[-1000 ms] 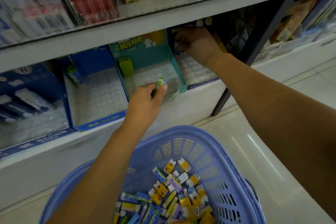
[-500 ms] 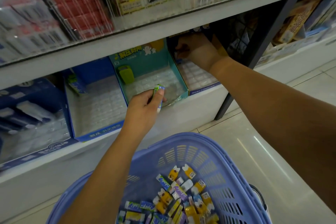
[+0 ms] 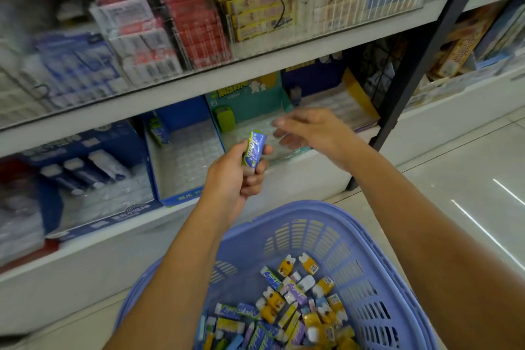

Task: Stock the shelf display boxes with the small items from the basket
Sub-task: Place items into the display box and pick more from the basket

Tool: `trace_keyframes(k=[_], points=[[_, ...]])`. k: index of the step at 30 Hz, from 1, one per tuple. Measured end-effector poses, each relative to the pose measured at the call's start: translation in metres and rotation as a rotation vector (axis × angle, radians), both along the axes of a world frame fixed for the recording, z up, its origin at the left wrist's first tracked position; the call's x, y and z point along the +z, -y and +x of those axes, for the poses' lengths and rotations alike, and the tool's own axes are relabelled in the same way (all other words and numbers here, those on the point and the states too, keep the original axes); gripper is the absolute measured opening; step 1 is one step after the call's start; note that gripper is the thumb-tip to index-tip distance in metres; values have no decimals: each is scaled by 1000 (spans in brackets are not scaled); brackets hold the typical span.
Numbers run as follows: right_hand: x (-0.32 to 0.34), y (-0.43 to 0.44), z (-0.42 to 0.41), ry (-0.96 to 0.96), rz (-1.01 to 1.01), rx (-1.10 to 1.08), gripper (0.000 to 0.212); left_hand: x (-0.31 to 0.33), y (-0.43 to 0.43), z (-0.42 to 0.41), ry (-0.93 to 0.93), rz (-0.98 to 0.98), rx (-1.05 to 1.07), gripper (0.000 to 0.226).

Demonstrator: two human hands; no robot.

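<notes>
Pinching a green-and-blue packet (image 3: 253,150) in our left hand (image 3: 235,176), right hand (image 3: 309,131) spread, we risk misfiling it into the close teal display box (image 3: 250,99) at twelve o'clock.

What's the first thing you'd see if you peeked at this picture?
Probably the green and blue pack in the middle, gripped in the left hand, with the blurry right hand open beside it. Below them, a purple basket holds a bright heap of little packs. Behind the hands sits a teal box on the shelf.
</notes>
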State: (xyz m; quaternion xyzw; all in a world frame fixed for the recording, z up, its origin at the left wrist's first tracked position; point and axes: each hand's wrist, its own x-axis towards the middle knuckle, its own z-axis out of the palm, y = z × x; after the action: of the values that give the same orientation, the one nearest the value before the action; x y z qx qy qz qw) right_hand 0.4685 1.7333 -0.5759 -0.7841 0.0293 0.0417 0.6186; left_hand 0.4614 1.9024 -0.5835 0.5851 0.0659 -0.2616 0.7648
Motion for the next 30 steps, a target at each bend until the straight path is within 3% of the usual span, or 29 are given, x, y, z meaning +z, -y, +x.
trace_keyframes(k=[2,7,10,12,15,17,20,24,26,30], points=[[3,-16,-16,61,-68,130,21,2,-10,-3,-11,74,-31,37],[21,-43,-32,240,-553,280,24,2,-50,-4,125,442,-88,38],[27,-68,-31,317,-686,321,22,6,-69,-6,228,444,-121,38],[28,-81,-26,304,-553,253,23,8,-79,-8,254,370,-72,37],[26,-97,-17,151,-102,166,20,5,-92,-8,245,166,53,34],[20,-107,-8,117,54,106,15,-1,-96,-6,262,131,150,33],[14,-122,14,199,-19,-29,15,-12,-105,-2,402,420,231,29],[10,-148,57,306,-369,-32,20,-25,-120,-7,662,858,-16,40],[6,-163,74,310,-562,21,22,-30,-122,-11,786,996,-137,42],[3,-187,87,340,-642,105,25,-40,-125,-15,874,1106,-268,50]])
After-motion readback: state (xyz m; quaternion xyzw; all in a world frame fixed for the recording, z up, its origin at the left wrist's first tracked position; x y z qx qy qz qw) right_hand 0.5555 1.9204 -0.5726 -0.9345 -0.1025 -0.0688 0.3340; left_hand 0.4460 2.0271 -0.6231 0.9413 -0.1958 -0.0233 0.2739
